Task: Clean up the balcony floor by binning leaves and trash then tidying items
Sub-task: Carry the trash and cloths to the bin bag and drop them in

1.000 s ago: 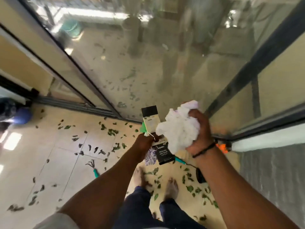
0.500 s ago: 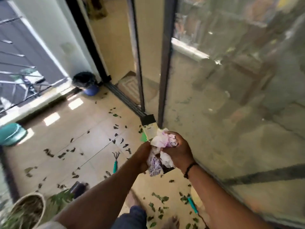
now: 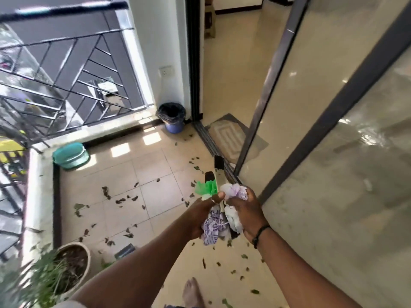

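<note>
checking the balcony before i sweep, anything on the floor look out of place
Yes. Loose leaves are scattered over the floor tiles, from the potted plant to the door track. A dark flat item lies on the tiles near the pot; what it is cannot be told. The lined bin stands upright.

In your hands you see a green plastic scrap (image 3: 206,188), a cream card with a black top (image 3: 219,172), white crumpled paper tinged lilac (image 3: 236,192), and a white wrapper printed with purple lettering (image 3: 214,230). Your right wrist carries a black band (image 3: 260,235). The balcony floor (image 3: 124,178) is cream tile with grey grout lines, dotted with dark green leaves (image 3: 106,192). The bin (image 3: 172,117) is blue with a black liner. You also see a teal basin (image 3: 70,155), a white plant pot (image 3: 73,265) with green foliage, a dark grey railing (image 3: 73,70), and a grey doormat (image 3: 224,134) patterned in nested rectangles.
</note>
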